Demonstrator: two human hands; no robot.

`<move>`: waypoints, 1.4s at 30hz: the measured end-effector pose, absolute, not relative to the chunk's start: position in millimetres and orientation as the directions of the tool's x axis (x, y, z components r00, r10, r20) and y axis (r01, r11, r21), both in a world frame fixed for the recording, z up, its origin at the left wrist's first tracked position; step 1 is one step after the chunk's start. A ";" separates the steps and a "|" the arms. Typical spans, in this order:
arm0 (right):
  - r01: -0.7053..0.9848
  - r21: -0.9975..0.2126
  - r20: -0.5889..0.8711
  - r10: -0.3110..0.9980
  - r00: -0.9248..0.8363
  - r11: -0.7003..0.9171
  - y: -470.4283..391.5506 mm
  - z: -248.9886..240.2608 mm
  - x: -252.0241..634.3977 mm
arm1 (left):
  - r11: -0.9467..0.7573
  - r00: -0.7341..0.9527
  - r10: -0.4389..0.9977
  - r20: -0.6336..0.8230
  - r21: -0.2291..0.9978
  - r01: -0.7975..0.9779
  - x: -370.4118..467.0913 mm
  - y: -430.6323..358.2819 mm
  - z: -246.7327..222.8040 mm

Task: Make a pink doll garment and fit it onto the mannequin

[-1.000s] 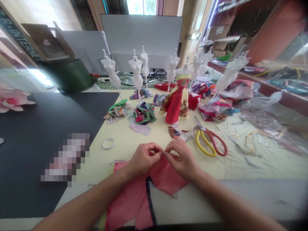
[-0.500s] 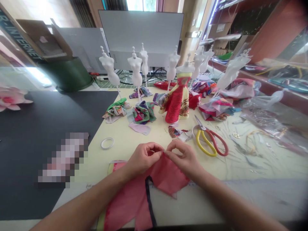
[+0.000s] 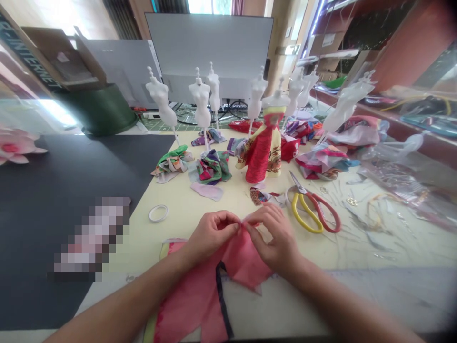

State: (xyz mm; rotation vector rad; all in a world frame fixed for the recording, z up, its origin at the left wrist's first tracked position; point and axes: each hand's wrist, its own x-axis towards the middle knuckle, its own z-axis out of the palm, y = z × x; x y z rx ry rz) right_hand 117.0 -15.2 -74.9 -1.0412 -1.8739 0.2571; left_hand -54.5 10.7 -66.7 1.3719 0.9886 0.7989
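Observation:
Pink fabric with a dark edge strip and a yellow-green border hangs from my fingertips and spreads over the table's near side. My left hand pinches its upper edge between thumb and fingers. Close beside it, my right hand pinches the same edge, the two sets of fingertips nearly touching. Scissors with one yellow and one red handle lie right of my right hand. A white tape ring rests to the left. Beyond my hands stands a small mannequin in a red and yellow dress.
Several bare white mannequins stand farther back with fabric scraps around their bases. A monitor is behind them. Loose strands and plastic bags lie on the right, a dark mat on the left.
My right hand has shifted slightly and its fingers have changed position at the pinched edge. The right part of the pink fabric has moved a little. My left hand stays nearly in place.

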 end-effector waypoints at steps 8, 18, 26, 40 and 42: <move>0.570 -0.493 0.658 0.710 -0.250 0.657 -14.2 -76.3 114.5 | -0.029 0.406 0.913 -0.040 0.986 0.164 -51.8 7.3 -64.2; 0.610 -0.413 0.694 0.667 -0.270 0.677 -15.5 -74.8 114.3 | -0.124 0.402 0.915 0.023 0.966 0.226 -49.3 3.5 -63.6; 0.645 -0.398 0.672 0.686 -0.280 0.653 -14.7 -76.9 114.2 | -0.150 0.400 0.916 0.031 0.951 0.270 -48.5 1.5 -65.9; 0.329 -0.933 0.105 0.984 -0.143 0.148 -15.0 -68.4 115.1 | -0.054 0.451 0.892 -0.041 0.979 0.196 -49.5 6.4 -62.2; 0.317 -0.939 0.098 0.986 -0.134 0.136 -14.8 -68.5 115.1 | -0.049 0.445 0.895 -0.041 0.981 0.189 -50.0 6.6 -62.2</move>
